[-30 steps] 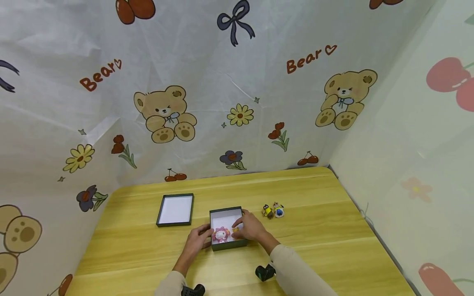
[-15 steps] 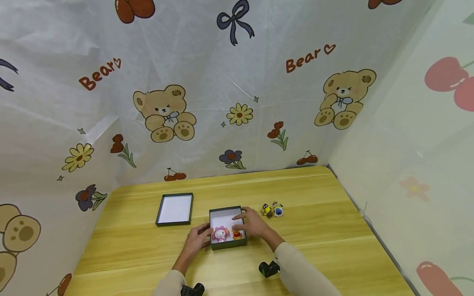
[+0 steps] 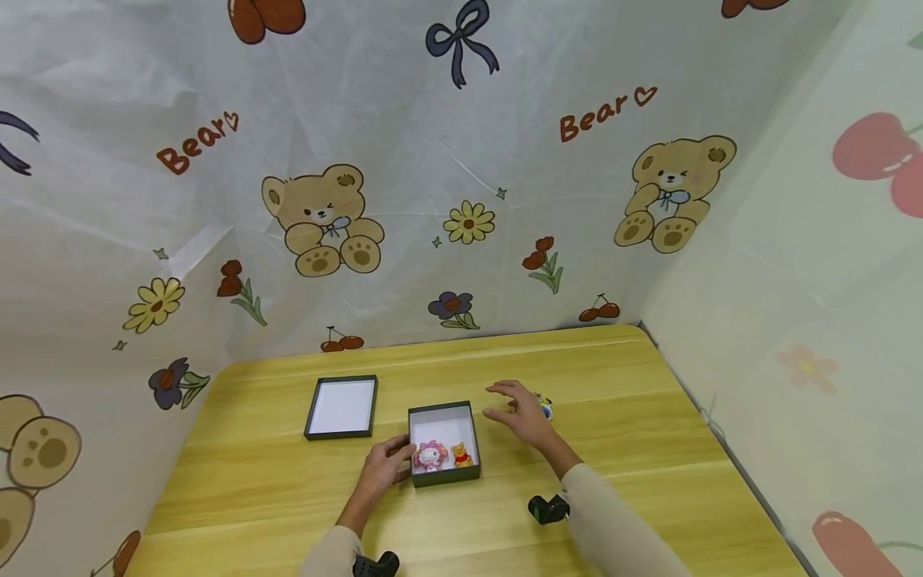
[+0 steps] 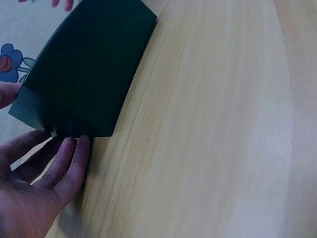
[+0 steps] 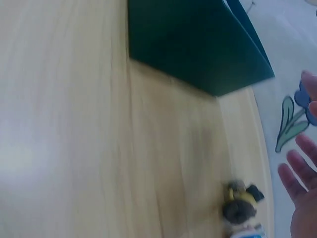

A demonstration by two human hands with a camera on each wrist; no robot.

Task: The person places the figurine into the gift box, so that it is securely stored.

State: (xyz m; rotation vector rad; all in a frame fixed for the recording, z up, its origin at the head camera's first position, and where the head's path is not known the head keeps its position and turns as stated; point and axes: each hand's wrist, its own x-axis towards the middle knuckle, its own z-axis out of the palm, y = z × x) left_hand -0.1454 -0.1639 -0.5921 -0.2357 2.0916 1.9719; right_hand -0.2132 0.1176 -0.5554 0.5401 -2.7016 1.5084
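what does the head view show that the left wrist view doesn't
Only the head view shows inside the box: a pink toy and a small yellow bear. It also shows the lid lying apart to the left, and the right hand open over the toys on the table. Only the left wrist view shows the box's dark outer wall up close, with the fingers against its base. Both show the left hand at the box on the wooden table.

open dark box (image 3: 445, 478) | table centre | pink and yellow figures inside (upright)
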